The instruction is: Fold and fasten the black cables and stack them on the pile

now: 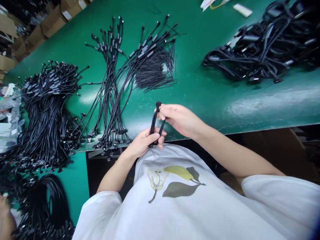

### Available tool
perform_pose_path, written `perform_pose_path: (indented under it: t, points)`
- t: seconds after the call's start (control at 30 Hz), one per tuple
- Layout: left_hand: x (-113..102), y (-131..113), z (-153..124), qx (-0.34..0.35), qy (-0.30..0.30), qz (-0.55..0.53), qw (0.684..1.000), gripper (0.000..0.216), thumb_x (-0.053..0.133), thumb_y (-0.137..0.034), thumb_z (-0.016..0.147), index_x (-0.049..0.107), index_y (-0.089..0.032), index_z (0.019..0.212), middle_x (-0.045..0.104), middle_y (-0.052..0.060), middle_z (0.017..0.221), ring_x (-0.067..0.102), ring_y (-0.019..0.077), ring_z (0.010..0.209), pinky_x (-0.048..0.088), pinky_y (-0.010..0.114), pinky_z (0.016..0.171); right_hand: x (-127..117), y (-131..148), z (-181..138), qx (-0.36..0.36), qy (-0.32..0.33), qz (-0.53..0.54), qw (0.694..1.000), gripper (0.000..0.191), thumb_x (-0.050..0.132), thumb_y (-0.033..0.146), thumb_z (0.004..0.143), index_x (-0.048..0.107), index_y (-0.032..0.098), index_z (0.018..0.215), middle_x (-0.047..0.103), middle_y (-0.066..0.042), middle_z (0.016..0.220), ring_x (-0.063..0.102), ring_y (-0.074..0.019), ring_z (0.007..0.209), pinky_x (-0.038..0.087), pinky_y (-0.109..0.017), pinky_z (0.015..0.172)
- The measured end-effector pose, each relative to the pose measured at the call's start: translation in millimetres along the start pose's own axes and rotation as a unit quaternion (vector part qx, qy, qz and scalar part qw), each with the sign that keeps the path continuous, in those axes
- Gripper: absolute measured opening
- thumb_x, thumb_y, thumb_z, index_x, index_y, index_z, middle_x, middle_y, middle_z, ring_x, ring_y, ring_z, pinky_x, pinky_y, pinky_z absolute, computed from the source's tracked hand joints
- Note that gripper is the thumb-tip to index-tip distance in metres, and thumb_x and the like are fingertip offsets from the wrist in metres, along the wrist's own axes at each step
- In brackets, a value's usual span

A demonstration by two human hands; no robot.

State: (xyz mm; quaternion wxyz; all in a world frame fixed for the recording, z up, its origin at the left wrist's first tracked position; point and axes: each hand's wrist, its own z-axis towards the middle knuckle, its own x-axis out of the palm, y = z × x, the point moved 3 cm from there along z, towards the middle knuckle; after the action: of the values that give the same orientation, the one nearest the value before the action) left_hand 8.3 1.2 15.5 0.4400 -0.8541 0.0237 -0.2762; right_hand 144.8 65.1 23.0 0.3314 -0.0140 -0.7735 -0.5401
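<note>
Close to the table's front edge, a folded black cable is held between my hands, its dark connector end pointing up and away from me. My left hand is closed round the lower part of the fold. Higher up, my right hand pinches at the cable just below the connector, thumb and fingers together. Whether a thin tie is also in those fingers is too small to tell. Beyond the hands lies a heap of thin black ties. Loose straight cables spread out to its left.
A thick pile of straight cables covers the left, with coiled cables below it. Bundled black cables lie at the right of the green table. Cardboard boxes stand behind. Another person's arm shows at lower left.
</note>
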Motion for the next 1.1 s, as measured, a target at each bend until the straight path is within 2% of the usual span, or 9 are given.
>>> perform_pose_path:
  t: [0.1,0.2,0.33,0.5,0.7,0.8,0.9,1.0,1.1]
  points:
    - [0,2,-7,-0.020,0.013,-0.013,1.000,0.036,0.070,-0.041,0.080,0.062,-0.013,0.102,0.058,0.001,0.072,0.058,0.0126,0.063,0.051,0.029,0.063,4,5,-3,0.014,-0.021,0.042,0.999,0.044,0.071,0.056,0.076,0.051,0.018,0.065,0.049,0.001,0.064,0.055,-0.0130,0.067,0.048,-0.025,0.061]
    - [-1,5,-11,-0.019,-0.013,-0.029,0.999,0.040,0.071,-0.042,0.079,0.063,-0.013,0.105,0.058,0.002,0.075,0.056,0.0124,0.066,0.047,0.025,0.060,13,3,-4,0.060,-0.009,0.065,0.996,0.050,0.067,0.066,0.075,0.051,0.018,0.069,0.056,-0.003,0.068,0.061,-0.0174,0.075,0.051,-0.027,0.061]
    - [0,8,-11,-0.027,-0.017,-0.069,0.997,0.044,0.074,-0.046,0.076,0.063,-0.014,0.105,0.050,-0.001,0.071,0.048,0.0095,0.063,0.039,0.020,0.052,19,-5,1,0.073,-0.015,0.068,0.995,0.049,0.071,0.063,0.072,0.054,0.017,0.073,0.060,-0.004,0.071,0.061,-0.0155,0.066,0.044,-0.022,0.046]
    - [2,11,-8,-0.061,-0.031,-0.106,0.992,0.047,0.066,-0.058,0.078,0.062,-0.013,0.089,0.041,-0.003,0.064,0.039,0.0077,0.054,0.034,0.019,0.046,16,-10,9,0.003,-0.062,0.012,0.998,0.039,0.073,0.047,0.077,0.056,0.015,0.062,0.055,0.000,0.067,0.057,-0.0087,0.057,0.045,-0.019,0.048]
    - [5,12,-5,-0.055,-0.037,-0.131,0.989,0.039,0.076,-0.047,0.073,0.057,-0.015,0.078,0.035,-0.006,0.058,0.035,0.0057,0.047,0.036,0.018,0.042,14,-12,13,-0.048,-0.074,-0.021,0.996,0.050,0.069,0.062,0.074,0.057,0.016,0.056,0.054,-0.002,0.066,0.058,-0.0118,0.062,0.050,-0.024,0.056]
    - [1,14,-5,-0.058,-0.060,-0.138,0.987,0.039,0.074,-0.048,0.075,0.053,-0.015,0.074,0.030,-0.008,0.055,0.031,0.0046,0.043,0.030,0.016,0.038,5,-5,13,-0.092,-0.055,-0.142,0.984,0.053,0.064,0.064,0.077,0.057,0.017,0.053,0.057,-0.004,0.069,0.060,-0.0152,0.072,0.051,-0.027,0.065]
    - [-12,12,-10,-0.018,-0.102,-0.143,0.984,0.039,0.073,-0.046,0.077,0.050,-0.015,0.070,0.027,-0.008,0.056,0.026,0.0034,0.042,0.024,0.014,0.036,-21,6,10,-0.159,-0.077,-0.334,0.926,0.045,0.057,0.054,0.086,0.060,0.018,0.060,0.062,-0.005,0.079,0.060,-0.0167,0.080,0.050,-0.030,0.075]
    - [-27,8,-17,0.032,-0.160,-0.142,0.976,0.036,0.072,-0.042,0.078,0.049,-0.015,0.070,0.028,-0.008,0.057,0.027,0.0031,0.044,0.024,0.013,0.038,-60,19,11,-0.172,-0.170,-0.490,0.838,0.033,0.050,0.041,0.092,0.062,0.019,0.071,0.062,-0.004,0.085,0.058,-0.0160,0.074,0.048,-0.032,0.075]
    - [-31,7,-18,0.048,-0.185,-0.131,0.973,0.037,0.072,-0.044,0.079,0.050,-0.015,0.072,0.031,-0.007,0.059,0.029,0.0035,0.046,0.027,0.014,0.040,-91,29,30,-0.155,-0.213,-0.616,0.742,0.020,0.052,0.036,0.091,0.061,0.019,0.085,0.060,-0.007,0.092,0.057,-0.0184,0.077,0.045,-0.035,0.076]
